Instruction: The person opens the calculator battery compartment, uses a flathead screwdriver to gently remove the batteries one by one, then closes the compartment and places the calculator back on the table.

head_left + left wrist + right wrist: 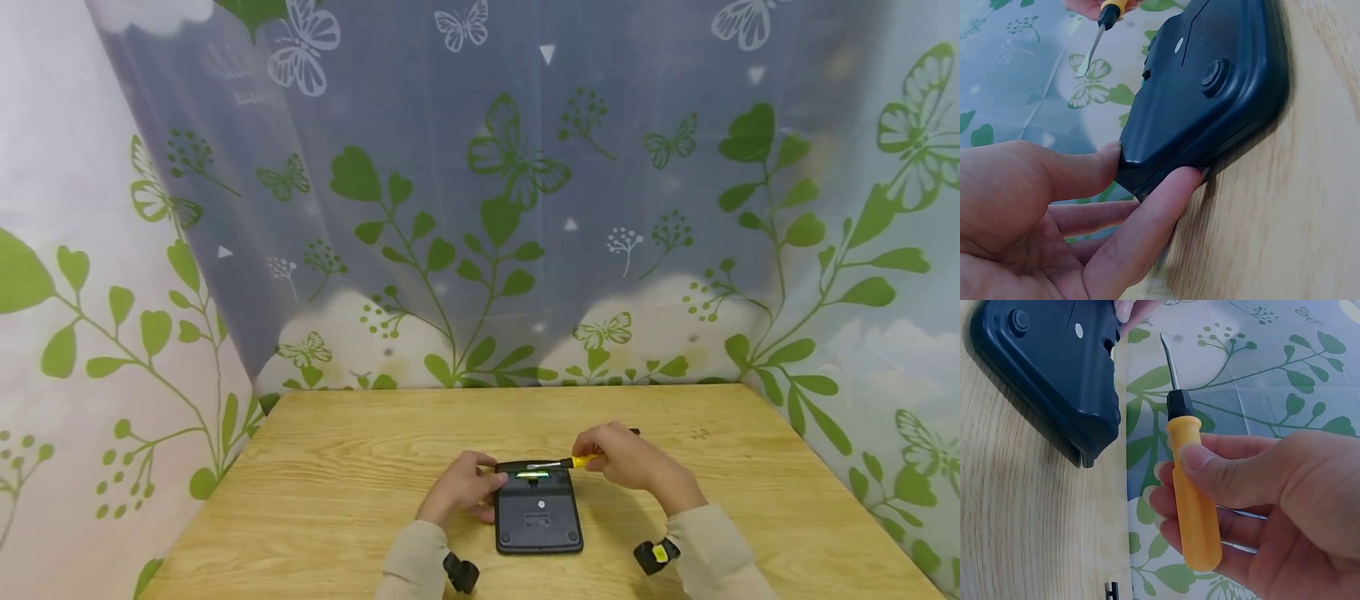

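Note:
A black calculator [537, 525] lies back side up on the table, with a rubber foot [1214, 76] and a small round white sticker [1079, 330] on its back. In its slot near the far end sits a green battery [532, 475], in an uncovered compartment. My left hand [465, 485] pinches the calculator's far left corner, thumb on top and fingers at the side and below. The right hand [618, 454] holds a flathead screwdriver [1194, 494] by its yellow handle. The metal blade [1170, 362] points left, over the calculator's far end in the head view and apart from it in the right wrist view.
A small black piece [1112, 591] rests on the wooden table [360, 467], just beyond my right hand. Curtains [450, 250] printed with leaves and butterflies hang behind the table and on both sides.

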The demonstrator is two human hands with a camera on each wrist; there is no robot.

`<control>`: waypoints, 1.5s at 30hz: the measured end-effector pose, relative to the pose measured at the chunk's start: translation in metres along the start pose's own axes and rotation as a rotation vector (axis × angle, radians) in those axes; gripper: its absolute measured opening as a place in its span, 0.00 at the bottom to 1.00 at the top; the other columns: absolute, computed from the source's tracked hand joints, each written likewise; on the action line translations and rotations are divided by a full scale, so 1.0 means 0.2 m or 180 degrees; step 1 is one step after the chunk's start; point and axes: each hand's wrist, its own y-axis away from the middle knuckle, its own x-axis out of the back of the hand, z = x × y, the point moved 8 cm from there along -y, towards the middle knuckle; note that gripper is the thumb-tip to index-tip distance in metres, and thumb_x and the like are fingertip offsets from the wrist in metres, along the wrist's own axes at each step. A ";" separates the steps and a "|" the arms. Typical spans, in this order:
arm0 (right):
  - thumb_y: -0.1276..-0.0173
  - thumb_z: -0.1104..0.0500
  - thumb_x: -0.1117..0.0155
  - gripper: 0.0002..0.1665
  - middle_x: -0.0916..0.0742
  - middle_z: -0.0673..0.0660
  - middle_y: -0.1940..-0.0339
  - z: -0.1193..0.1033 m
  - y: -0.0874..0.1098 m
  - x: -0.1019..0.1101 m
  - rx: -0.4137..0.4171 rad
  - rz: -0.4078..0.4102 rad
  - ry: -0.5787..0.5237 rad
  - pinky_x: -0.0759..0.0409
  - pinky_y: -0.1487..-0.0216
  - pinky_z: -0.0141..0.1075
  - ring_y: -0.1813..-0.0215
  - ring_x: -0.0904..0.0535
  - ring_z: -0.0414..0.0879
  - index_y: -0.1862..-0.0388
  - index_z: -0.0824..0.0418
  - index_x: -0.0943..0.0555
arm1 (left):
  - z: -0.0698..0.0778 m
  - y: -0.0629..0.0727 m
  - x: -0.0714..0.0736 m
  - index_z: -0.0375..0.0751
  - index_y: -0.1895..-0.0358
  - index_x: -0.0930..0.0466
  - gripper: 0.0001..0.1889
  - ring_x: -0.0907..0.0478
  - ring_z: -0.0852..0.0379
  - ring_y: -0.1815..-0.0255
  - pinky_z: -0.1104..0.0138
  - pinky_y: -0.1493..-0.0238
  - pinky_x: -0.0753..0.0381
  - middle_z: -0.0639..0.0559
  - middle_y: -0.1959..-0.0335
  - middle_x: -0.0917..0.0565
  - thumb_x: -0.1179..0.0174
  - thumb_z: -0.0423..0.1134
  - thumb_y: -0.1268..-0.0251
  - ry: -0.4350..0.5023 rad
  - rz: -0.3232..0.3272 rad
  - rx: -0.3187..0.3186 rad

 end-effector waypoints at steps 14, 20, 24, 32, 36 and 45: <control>0.30 0.72 0.35 0.10 0.10 0.55 0.56 -0.03 0.01 0.00 -0.0075 -0.0007 0.0020 0.11 0.55 0.43 0.55 0.15 0.51 0.53 0.63 0.14 | -0.02 0.00 0.00 0.28 0.28 0.31 0.28 0.14 0.52 0.63 0.61 0.70 0.07 0.40 0.57 0.16 0.38 0.37 0.24 -0.0069 0.0021 0.0055; 0.29 0.73 0.36 0.11 0.11 0.56 0.55 -0.02 0.01 0.00 -0.0161 -0.0053 0.0014 0.11 0.54 0.43 0.53 0.15 0.53 0.53 0.64 0.15 | -0.03 0.00 0.00 0.28 0.28 0.31 0.27 0.13 0.52 0.63 0.61 0.71 0.07 0.40 0.57 0.15 0.38 0.37 0.24 -0.0096 0.0028 0.0076; 0.29 0.73 0.37 0.10 0.11 0.56 0.55 -0.03 0.01 0.00 -0.0146 -0.0043 0.0091 0.11 0.55 0.42 0.53 0.15 0.54 0.53 0.64 0.15 | -0.03 0.00 0.01 0.28 0.28 0.31 0.27 0.14 0.52 0.63 0.61 0.70 0.07 0.39 0.56 0.16 0.38 0.37 0.25 -0.0093 0.0045 0.0068; 0.29 0.74 0.38 0.13 0.10 0.58 0.53 -0.03 0.01 0.01 -0.0128 -0.0006 0.0239 0.10 0.51 0.46 0.50 0.14 0.55 0.50 0.64 0.14 | -0.01 0.00 0.01 0.28 0.29 0.31 0.27 0.14 0.52 0.64 0.61 0.71 0.07 0.39 0.57 0.16 0.38 0.37 0.24 -0.0121 0.0054 0.0031; 0.29 0.75 0.37 0.15 0.10 0.58 0.52 -0.03 0.01 0.01 -0.0115 -0.0039 0.0227 0.10 0.50 0.46 0.50 0.14 0.55 0.49 0.63 0.14 | -0.01 -0.01 0.01 0.28 0.28 0.31 0.27 0.13 0.52 0.64 0.61 0.71 0.08 0.40 0.57 0.16 0.38 0.37 0.24 -0.0139 0.0043 0.0015; 0.32 0.77 0.36 0.18 0.10 0.57 0.52 -0.06 0.00 0.02 -0.0157 -0.0174 0.0299 0.10 0.51 0.46 0.50 0.14 0.55 0.51 0.59 0.13 | -0.01 -0.01 0.00 0.28 0.27 0.32 0.28 0.13 0.51 0.62 0.61 0.71 0.07 0.39 0.55 0.15 0.38 0.38 0.24 -0.0104 0.0013 0.0014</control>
